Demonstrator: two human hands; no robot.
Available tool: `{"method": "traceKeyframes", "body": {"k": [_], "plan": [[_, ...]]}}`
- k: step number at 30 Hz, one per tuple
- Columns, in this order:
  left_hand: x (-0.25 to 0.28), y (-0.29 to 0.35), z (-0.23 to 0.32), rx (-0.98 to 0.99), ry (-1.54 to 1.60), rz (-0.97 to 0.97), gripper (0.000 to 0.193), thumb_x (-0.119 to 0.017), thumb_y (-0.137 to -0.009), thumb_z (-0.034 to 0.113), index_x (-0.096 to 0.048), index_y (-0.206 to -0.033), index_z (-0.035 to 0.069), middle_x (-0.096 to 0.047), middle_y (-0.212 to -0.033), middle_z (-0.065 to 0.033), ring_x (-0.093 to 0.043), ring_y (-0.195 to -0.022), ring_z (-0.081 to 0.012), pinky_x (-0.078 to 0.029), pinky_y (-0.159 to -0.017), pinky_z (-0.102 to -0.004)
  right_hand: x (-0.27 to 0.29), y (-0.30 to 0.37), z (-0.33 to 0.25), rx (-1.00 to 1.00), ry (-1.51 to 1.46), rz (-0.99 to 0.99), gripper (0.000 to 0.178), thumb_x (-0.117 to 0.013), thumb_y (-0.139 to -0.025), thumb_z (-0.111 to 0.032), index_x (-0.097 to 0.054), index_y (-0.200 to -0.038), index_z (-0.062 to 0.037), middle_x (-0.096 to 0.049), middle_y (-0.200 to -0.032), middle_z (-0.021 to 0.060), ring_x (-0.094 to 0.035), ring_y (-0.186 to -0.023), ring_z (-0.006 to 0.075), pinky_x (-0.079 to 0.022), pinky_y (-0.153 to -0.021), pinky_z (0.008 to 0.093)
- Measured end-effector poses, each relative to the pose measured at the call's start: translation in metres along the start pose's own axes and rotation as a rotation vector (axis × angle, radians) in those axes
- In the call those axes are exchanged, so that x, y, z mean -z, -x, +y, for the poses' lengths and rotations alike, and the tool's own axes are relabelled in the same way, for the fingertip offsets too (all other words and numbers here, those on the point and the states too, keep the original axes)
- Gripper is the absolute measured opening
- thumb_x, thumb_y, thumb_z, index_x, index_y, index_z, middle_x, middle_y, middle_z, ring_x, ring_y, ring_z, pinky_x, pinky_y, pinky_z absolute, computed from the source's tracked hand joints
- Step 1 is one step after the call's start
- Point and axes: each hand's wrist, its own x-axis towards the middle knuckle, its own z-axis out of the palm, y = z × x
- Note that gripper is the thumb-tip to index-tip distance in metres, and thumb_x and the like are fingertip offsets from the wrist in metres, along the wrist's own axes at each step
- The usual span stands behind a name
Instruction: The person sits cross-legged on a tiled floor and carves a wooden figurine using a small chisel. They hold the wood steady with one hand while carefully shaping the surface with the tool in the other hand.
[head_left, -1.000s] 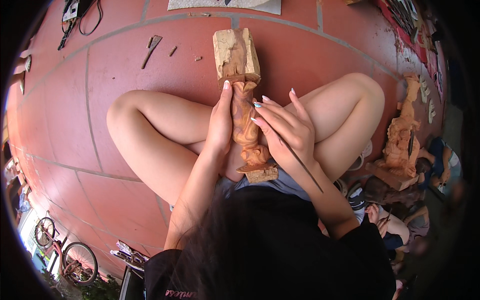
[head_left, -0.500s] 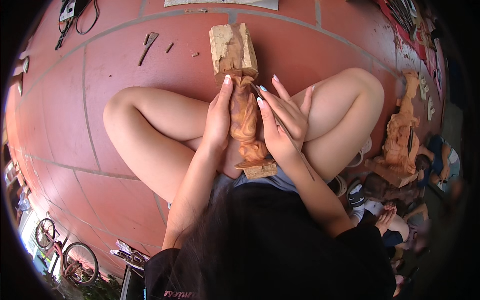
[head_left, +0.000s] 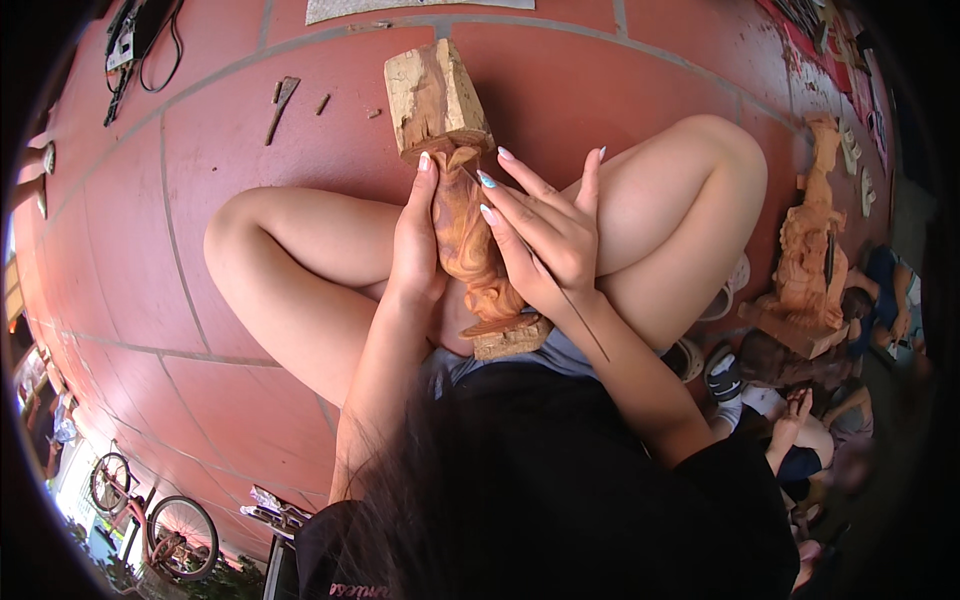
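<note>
A reddish-brown wood carving with swirling carved folds stands out from my lap, between my crossed legs. Its far end is a rough, pale uncut block; a smaller pale base lies near my shorts. My left hand is closed round the carving's left side, its thumb up by the neck below the block. With my right hand I pinch a thin dark rod-like tool against the carving's upper right side. Its tail runs back over my wrist; the tip is partly hidden by fingers. The other right fingers fan out.
On the red tiled floor beyond my legs lie a flat wedge-shaped tool and small wood bits. A power strip with a cable is at upper left. Rightward stands a larger carving, with other people seated nearby. A bicycle is at lower left.
The carving's block end has swung left and slightly nearer, both hands going with it. My right hand still pinches the tool, now lying at a slightly different slant.
</note>
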Motion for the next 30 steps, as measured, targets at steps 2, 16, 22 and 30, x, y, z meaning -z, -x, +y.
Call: {"method": "traceKeyframes", "body": {"k": [2,16,22,30], "plan": [[-0.001,0.002,0.000,0.011,0.053,0.002,0.054,-0.040,-0.104,0.047,-0.050,-0.134,0.004,-0.060,-0.127,-0.0123,-0.059,-0.116,-0.0205,-0.047,-0.101,-0.0366,0.003,-0.002,0.001,0.030,-0.030,-0.031,0.018,-0.066,-0.087,-0.003,-0.072,-0.104,-0.0005,-0.074,-0.095,0.0081,-0.066,-0.113,0.0260,0.000,-0.116,0.0635],[0.000,0.000,-0.003,0.022,0.047,0.024,0.051,-0.039,-0.104,0.045,-0.050,-0.134,0.005,-0.061,-0.125,-0.0108,-0.061,-0.112,-0.0199,-0.051,-0.098,-0.0344,0.006,-0.010,0.005,0.119,0.083,-0.008,0.014,-0.072,-0.083,-0.011,-0.071,-0.095,-0.0028,-0.073,-0.090,0.0048,-0.066,-0.110,0.0194,-0.002,-0.111,0.0746],[0.001,0.000,-0.004,0.039,-0.010,0.035,0.051,-0.041,-0.104,0.046,-0.049,-0.134,0.006,-0.061,-0.124,-0.0107,-0.061,-0.112,-0.0197,-0.050,-0.097,-0.0344,0.008,-0.001,-0.003,0.151,0.125,-0.057,0.015,-0.071,-0.084,-0.013,-0.071,-0.095,-0.0034,-0.073,-0.090,0.0048,-0.067,-0.108,0.0169,-0.007,-0.111,0.0747],[0.002,-0.002,-0.006,0.020,-0.034,0.052,0.051,-0.040,-0.104,0.046,-0.050,-0.134,0.006,-0.061,-0.124,-0.0106,-0.062,-0.110,-0.0194,-0.052,-0.095,-0.0338,0.016,-0.010,0.002,0.183,0.187,-0.116,0.017,-0.072,-0.083,-0.017,-0.071,-0.094,-0.0033,-0.072,-0.090,0.0044,-0.066,-0.107,0.0182,-0.005,-0.112,0.0744]]}}
